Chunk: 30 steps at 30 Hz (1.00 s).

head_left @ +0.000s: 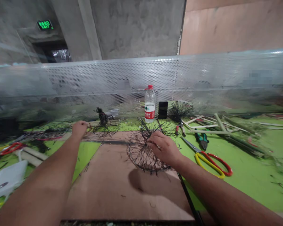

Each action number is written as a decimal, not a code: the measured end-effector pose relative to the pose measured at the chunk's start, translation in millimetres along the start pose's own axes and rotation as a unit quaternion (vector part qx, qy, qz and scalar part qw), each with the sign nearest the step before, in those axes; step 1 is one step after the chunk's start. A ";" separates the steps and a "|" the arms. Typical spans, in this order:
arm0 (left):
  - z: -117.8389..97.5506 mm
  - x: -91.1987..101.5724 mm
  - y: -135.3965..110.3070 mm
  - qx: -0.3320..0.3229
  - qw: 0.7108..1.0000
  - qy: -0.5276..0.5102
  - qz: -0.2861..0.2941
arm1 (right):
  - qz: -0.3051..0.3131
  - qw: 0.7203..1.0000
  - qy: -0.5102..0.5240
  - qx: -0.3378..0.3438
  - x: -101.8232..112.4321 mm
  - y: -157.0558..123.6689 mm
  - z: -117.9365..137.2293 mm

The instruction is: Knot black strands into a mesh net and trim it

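Observation:
My right hand grips the top of a loose ball of black wiry strands, which rests on a sheet of brown cardboard. My left hand lies at the far edge of the cardboard, its fingers curled out of sight. A small, dark, tangled bundle sits just beyond it, with thin black strands spreading along the bench. Whether that hand holds anything is hidden.
Yellow-and-red scissors, green-handled pliers and bamboo strips lie on a green mat to the right. A water bottle and a black phone stand before a perforated metal sheet.

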State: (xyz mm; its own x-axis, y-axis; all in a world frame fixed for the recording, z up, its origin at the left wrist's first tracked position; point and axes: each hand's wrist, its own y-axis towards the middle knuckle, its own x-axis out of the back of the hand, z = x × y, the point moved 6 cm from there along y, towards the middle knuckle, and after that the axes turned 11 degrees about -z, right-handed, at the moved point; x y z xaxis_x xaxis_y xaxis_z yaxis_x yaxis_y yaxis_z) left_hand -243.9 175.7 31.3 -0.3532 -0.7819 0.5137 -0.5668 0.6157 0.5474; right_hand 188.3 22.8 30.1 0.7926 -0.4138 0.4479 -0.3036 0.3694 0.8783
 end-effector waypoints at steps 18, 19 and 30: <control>-281.6 92.0 -144.0 -0.136 0.786 -0.528 0.290 | -0.032 0.953 0.209 -0.218 -5.9 -3.8 -7.1; -291.6 91.8 -152.5 -0.123 0.780 -0.539 0.294 | -0.022 0.943 0.239 -0.230 -8.8 -4.4 -6.9; -370.2 98.2 -244.0 -0.119 0.725 -0.568 0.372 | -0.036 0.885 0.397 -0.240 -16.7 -1.5 5.9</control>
State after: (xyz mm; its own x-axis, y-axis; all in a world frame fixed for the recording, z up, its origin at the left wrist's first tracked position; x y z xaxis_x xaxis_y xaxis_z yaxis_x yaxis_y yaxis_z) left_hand 135.3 -15.1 192.8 -0.9564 0.2820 -0.0757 0.1917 0.8021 0.5656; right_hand 172.4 24.2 22.3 0.9804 0.1943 -0.0331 -0.1282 0.7560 0.6419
